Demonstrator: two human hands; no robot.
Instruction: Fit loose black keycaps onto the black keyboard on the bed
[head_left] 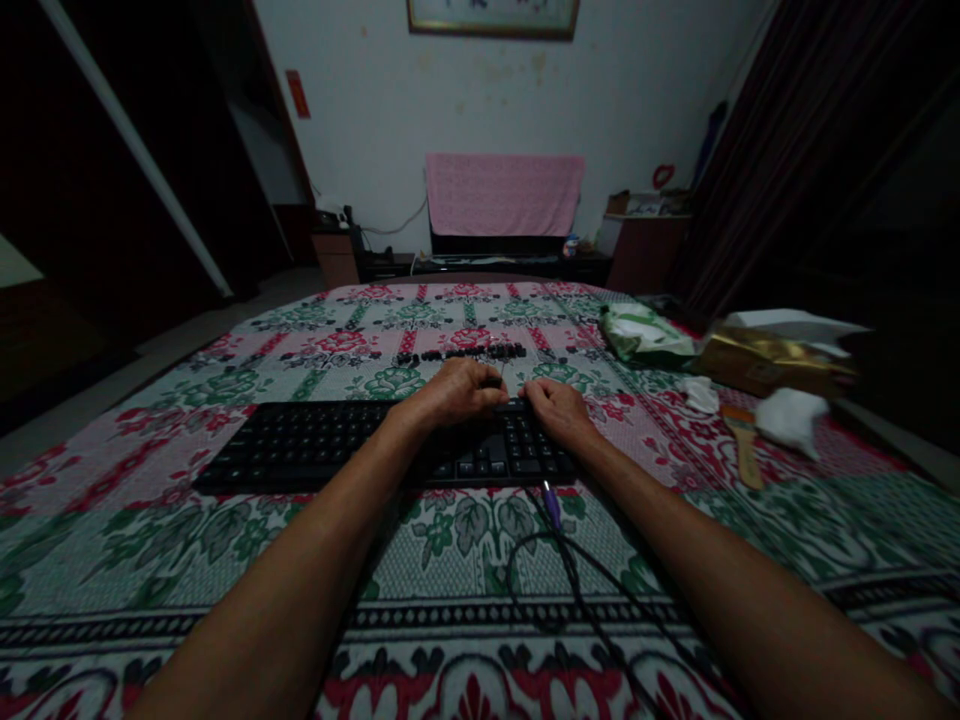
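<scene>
Black keyboard [300,445] lies flat on the cloth-covered desk [187,560], right in front of me. Left grip [461,392] curls over its upper right part, something dark [491,381] at the fingers; can't tell if it's pinched. Right grip [561,412] is bent at the back edge; can't tell if it's grasping. Small black pieces [465,353] line up beyond. Step looks like close two-handed work on the board; next move calls for bracing it and light, precise fingertip force.
</scene>
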